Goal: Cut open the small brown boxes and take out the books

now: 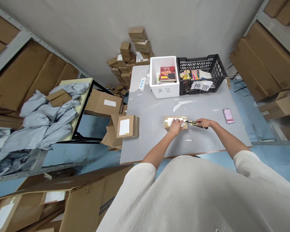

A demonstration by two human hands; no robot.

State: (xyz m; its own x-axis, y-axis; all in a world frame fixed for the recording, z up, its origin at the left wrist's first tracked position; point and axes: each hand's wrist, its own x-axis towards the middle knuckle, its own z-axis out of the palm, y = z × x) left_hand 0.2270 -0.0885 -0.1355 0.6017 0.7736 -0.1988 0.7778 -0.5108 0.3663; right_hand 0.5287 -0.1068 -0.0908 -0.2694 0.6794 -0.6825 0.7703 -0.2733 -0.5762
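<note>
Near the front edge of the grey counter (147, 106), a small cardboard box (167, 126) lies before me, set back a little from the brink that my forearms cross. Grey surface stretches to its left as far as a labelled carton (136, 126) at the counter's left edge, and behind it as far as a white bin (164, 91) and a black crate (203, 86), which stand side by side. To the right, a pink, blurred-out item (228, 116) lies well apart, towards the right edge. My left arm slants forward and inward, the left hand (175, 126) resting on the box with its fingers bent over the top; I cannot tell whether they pinch anything. My right arm angles in from the other side, the right hand (203, 122) closed round the handle of a black and yellow cutter (195, 123), its tip pointing left at the box's right end
</note>
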